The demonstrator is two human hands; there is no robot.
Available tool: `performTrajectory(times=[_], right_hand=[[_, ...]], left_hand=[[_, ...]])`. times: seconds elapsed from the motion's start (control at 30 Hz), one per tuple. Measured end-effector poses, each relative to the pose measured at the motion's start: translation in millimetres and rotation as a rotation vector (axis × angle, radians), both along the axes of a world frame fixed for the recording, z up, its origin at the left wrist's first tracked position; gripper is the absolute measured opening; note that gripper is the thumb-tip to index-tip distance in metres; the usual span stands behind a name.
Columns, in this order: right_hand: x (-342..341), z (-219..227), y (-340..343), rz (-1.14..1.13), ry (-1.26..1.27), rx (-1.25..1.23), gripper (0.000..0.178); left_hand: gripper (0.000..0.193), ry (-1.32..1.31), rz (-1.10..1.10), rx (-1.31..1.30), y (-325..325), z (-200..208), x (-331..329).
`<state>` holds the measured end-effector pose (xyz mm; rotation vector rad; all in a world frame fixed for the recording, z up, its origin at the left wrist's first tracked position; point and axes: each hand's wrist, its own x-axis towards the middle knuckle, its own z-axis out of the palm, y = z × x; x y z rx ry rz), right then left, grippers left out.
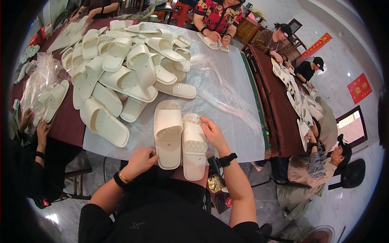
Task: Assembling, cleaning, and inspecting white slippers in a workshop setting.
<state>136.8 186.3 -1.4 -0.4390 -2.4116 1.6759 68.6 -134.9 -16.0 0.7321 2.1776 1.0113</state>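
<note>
Two cream slide slippers lie side by side at the table's near edge in front of me, heels toward me. The left slipper (168, 133) has its strap facing up; the right slipper (194, 150) sits slightly nearer, its heel jutting over the edge. My left hand (139, 164) has its fingers closed in a pinch at the left slipper's outer edge, near the heel. With fingers bent over the right slipper's outer edge by the strap, my right hand (212, 133) grips it. Just beyond is a large heap of matching slippers (129, 60).
Clear plastic strands (227, 93) lie on the pale sheet (239, 137) covering the table. At left, a person's hands (40, 129) hold a slipper near plastic bags (40, 81). Across, another person (216, 20) handles a slipper pair; several people sit along the right-hand brown table (279, 137).
</note>
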Motion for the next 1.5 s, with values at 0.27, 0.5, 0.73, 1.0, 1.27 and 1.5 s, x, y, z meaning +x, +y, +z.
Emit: performTrajectory(times=[0.27,0.5,0.73,1.0,1.27,1.5], right_hand=[[-15.2,-25.2,70.9,-0.493,-0.02,1.012,0.042],[3.3,-40.6,103.1,-0.475,-0.299,1.089,0.038],[7.5,-35.1,93.8,-0.486,-0.126,0.979,0.02],[7.7,-32.7,90.2,-0.538,-0.125,0.972,0.017],[9.3,-31.7,86.2,-0.54,-0.178,1.016,0.013],[18.8,-19.5,81.1,-0.47,-0.283,1.03,0.013]], left_hand=[[0.042,0.518,0.165,0.29,30.2,37.5,-5.7],[0.092,0.765,-0.055,0.13,90.2,45.7,-14.1],[0.065,0.873,-0.046,0.223,112.6,24.5,-31.5],[0.049,0.853,-0.075,0.264,109.0,28.5,-25.0],[0.048,0.861,-0.074,0.261,104.9,29.2,-22.3],[0.048,0.853,-0.076,0.253,104.7,21.7,-25.7]])
